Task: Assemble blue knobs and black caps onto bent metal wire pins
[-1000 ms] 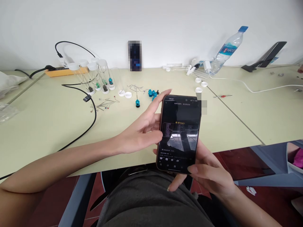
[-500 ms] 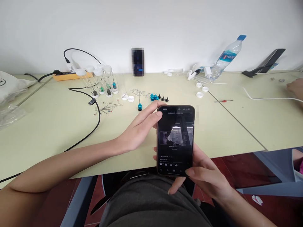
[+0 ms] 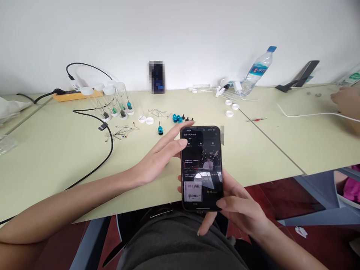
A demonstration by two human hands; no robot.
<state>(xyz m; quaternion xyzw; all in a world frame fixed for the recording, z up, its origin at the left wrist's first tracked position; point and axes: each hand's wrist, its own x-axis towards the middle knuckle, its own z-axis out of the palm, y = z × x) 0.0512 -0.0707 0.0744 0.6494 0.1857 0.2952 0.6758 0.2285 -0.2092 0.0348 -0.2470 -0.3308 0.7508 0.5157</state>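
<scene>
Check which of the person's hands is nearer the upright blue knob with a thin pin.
Left. The left hand lies just in front of the upright blue knob; the right hand is lower, beneath the black phone.

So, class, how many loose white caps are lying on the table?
5: two caps side by side just right of the capped tubes, three near the water bottle. Others may be hidden.

This looks like a small assembly workroom: a long pale workbench [image 3: 56, 150] against a bare white wall, capped clear tubes [image 3: 112, 98] holding tiny parts, loose blue knobs [image 3: 177, 118], thin wire pins [image 3: 123, 131], and an orange power strip [image 3: 73, 95].
</scene>
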